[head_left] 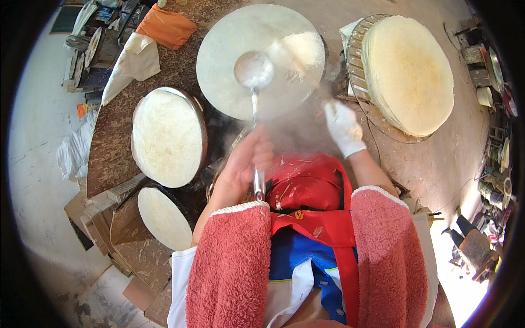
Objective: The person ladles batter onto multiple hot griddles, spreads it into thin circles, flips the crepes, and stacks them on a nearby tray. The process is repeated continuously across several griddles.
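Observation:
My bare left hand (251, 156) is closed around the handle of a metal ladle (255, 70). The ladle's bowl, whitish inside, is over a large round griddle (224, 49) with a pale, whitish surface. My right hand (343, 128), in a white glove, grips the handle end of a blurred tool (292, 57) that reaches over the griddle's right side. Motion smears that tool, and I cannot tell its kind. Beside it lies a cream-coloured patch (306, 46) on the griddle. Steam or haze hangs between the griddle and my red apron (306, 183).
At the right, a thick stack of round, thin flatbreads (407, 76) rests on a slatted round rack (355, 63). Two more pale rounds, an upper one (168, 136) and a lower one (163, 218), are at the left. White cloth (134, 63) and orange cloth (167, 26) lie on the brown worktop (112, 131).

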A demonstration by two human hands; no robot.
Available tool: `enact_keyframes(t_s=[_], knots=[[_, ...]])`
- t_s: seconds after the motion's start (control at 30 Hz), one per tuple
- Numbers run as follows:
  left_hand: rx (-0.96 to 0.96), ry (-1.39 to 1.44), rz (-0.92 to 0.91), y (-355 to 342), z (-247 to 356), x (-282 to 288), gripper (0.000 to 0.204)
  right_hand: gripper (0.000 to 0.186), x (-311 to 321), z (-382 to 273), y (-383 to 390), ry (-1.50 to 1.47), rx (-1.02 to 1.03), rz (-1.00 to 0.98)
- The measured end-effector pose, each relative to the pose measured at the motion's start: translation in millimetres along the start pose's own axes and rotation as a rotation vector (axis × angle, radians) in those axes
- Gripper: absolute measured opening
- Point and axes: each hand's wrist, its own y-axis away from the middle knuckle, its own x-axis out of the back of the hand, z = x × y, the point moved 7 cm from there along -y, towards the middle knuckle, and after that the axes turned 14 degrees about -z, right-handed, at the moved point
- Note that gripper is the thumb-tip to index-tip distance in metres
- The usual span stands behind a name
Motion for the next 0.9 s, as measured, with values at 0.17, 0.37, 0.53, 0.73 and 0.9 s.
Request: enact_keyframes(t_s=[0.17, 0.37, 0.53, 0.73, 0.9], knots=[[-0.143, -0.361, -0.060, -12, 45, -22, 0.022, 0.047, 7, 3, -16, 0.074, -0.227, 0.078], [-0.209, -0.439, 0.054, -9, 65, -2, 0.021, 0.053, -32, -11, 12, -0.001, -0.277, -0.119], [-0.212, -0.527, 0.125, -8, 60, 4, 0.023, 0.054, -28, 20, 23, -0.247, -0.398, 0.105], [-0.151, -0.030, -0.058, -35, 15, -17, 0.025, 0.049, -100, 2, 14, -0.553, -0.169, -0.241], [-0.083, 0.337, -0.738, 46, 10, -38, 0.027, 0.056, 5, 16, -11, -0.009, -0.115, -0.140]])
